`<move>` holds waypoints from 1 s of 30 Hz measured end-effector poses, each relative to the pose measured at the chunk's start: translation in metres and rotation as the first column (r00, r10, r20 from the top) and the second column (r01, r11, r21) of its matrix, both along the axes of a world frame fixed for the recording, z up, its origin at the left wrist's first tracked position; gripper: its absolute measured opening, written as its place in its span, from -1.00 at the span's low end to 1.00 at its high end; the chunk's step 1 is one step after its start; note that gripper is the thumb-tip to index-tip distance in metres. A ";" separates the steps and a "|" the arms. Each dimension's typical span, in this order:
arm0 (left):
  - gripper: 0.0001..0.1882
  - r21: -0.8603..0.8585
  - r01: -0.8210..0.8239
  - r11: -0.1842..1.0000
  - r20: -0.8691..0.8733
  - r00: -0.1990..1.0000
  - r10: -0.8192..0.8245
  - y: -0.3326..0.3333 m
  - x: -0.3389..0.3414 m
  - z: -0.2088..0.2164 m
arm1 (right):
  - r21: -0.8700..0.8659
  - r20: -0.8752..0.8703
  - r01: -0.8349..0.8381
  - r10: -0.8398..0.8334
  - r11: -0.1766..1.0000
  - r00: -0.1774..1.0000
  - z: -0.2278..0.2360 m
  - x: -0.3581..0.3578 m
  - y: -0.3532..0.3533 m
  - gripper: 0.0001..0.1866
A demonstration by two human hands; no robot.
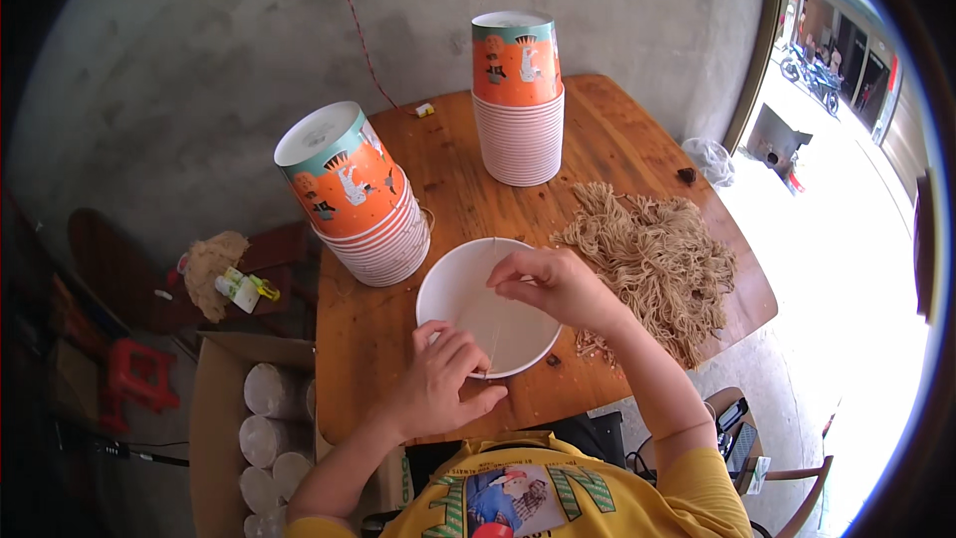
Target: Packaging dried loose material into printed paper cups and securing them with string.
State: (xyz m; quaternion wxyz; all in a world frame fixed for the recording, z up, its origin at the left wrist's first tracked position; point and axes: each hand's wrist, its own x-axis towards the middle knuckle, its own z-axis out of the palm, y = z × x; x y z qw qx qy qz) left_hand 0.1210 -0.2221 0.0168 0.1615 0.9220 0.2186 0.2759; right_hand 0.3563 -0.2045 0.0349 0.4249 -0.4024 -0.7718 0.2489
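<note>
A white round paper tub (463,289) stands on the wooden table in front of me, its open mouth up. My left hand (443,379) grips the near-left rim, with curled fingers over the edge and the thumb outside. Above the tub's opening, my right hand (553,284) has thumb and fingers drawn together in a pinch. A thin pale strand (494,339) runs across the mouth past the right fingertips to the near rim by my left hand. The strand's exact hold between the fingertips is hard to see. To the right lies a loose heap of tan yarn (652,264).
Two stacks of orange-and-teal paper tubs, a left stack (349,189) and a far stack (518,90), stand upside down on the wooden table (448,154). Left below is a cardboard box (221,408) of white cylinders. A chair with a tan bundle (214,274) and a red stool (139,379) stand further left.
</note>
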 end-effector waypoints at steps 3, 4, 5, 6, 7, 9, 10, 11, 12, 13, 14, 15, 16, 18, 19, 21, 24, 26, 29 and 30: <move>-0.79 0.102 -0.013 0.995 0.050 0.999 0.008 0.001 -0.011 -0.009 | -0.307 -0.257 -0.029 -0.054 0.951 0.965 0.010 0.019 -0.009 -0.92; -0.79 0.171 -0.015 0.985 0.056 0.998 0.005 0.003 -0.019 -0.008 | -0.352 -0.299 -0.015 -0.097 0.936 0.949 0.016 0.027 -0.015 -0.92; -0.79 0.180 -0.017 0.984 0.061 0.998 0.006 0.007 -0.023 -0.004 | -0.395 -0.334 -0.001 -0.142 0.919 0.932 0.018 0.038 -0.020 -0.92; -0.79 0.121 -0.028 0.992 0.106 0.994 0.015 0.010 -0.029 0.002 | -0.371 -0.400 -0.029 -0.131 0.928 0.907 0.007 0.049 -0.021 -0.91; -0.77 0.065 -0.044 0.997 0.146 0.989 0.034 0.014 -0.035 0.008 | -0.300 -0.408 -0.055 -0.076 0.952 0.910 0.002 0.051 -0.023 -0.90; -0.76 -0.235 -0.100 0.967 0.286 0.943 0.167 0.017 -0.037 0.035 | -0.168 -0.444 -0.204 0.111 0.964 0.889 -0.007 0.052 -0.021 -0.87; -0.76 -0.405 -0.100 0.909 0.366 0.893 0.261 0.018 -0.033 0.052 | -0.145 -0.413 -0.250 0.171 0.957 0.894 -0.005 0.047 -0.021 -0.82; -0.79 -0.492 -0.123 0.862 0.386 0.857 0.342 0.031 -0.043 0.056 | -0.121 -0.379 -0.295 0.231 0.948 0.896 -0.001 0.040 -0.019 -0.77; -0.81 -0.503 -0.117 0.856 0.458 0.804 0.379 0.045 -0.046 0.067 | -0.002 -0.276 -0.328 0.314 0.945 0.908 -0.001 0.033 -0.011 -0.58; -0.83 -0.522 -0.099 0.847 0.524 0.747 0.410 0.064 -0.045 0.077 | 0.086 -0.243 -0.312 0.323 0.946 0.915 0.008 0.019 -0.003 -0.45; -0.83 -0.625 -0.067 0.778 0.527 0.699 0.484 0.083 -0.049 0.090 | 0.174 -0.213 -0.302 0.335 0.937 0.918 0.019 0.002 0.007 -0.32; -0.80 -0.747 0.072 0.661 0.537 0.653 0.535 0.101 -0.056 0.104 | 0.170 -0.240 -0.298 0.333 0.939 0.912 0.029 -0.009 0.020 -0.18; -0.78 -0.750 0.086 0.656 0.548 0.635 0.545 0.123 -0.070 0.114 | 0.204 -0.263 -0.242 0.291 0.949 0.920 0.045 -0.024 0.034 -0.18; -0.70 -0.713 0.123 0.690 0.606 0.602 0.519 0.157 -0.081 0.138 | 0.228 -0.326 -0.101 0.173 0.969 0.929 0.068 -0.046 0.070 -0.29; -0.66 -0.681 0.143 0.718 0.643 0.584 0.495 0.177 -0.092 0.145 | 0.122 -0.473 -0.097 0.144 0.988 0.869 0.081 -0.059 0.087 -0.35; -0.29 -0.521 0.168 0.837 0.747 0.564 0.352 0.203 -0.101 0.147 | 0.094 -0.521 -0.010 0.058 0.996 0.852 0.098 -0.068 0.135 -0.48; 0.14 -0.257 0.049 0.965 0.751 0.639 0.168 0.210 -0.100 0.129 | -0.098 -0.602 -0.029 -0.036 0.995 0.797 0.117 -0.090 0.178 -0.47; 0.39 -0.193 -0.115 0.974 0.675 0.705 0.217 0.204 -0.087 0.111 | -0.125 -0.596 -0.080 -0.010 0.989 0.803 0.115 -0.089 0.208 -0.47; 0.41 -0.256 -0.115 0.960 0.611 0.750 0.254 0.220 -0.097 0.078 | 0.355 -0.155 0.433 -0.405 0.828 0.901 0.117 -0.057 0.232 -0.39; 0.41 -0.255 -0.116 0.960 0.614 0.747 0.254 0.223 -0.105 0.072 | 0.461 -0.061 0.525 -0.565 0.715 0.823 0.120 -0.041 0.238 -0.33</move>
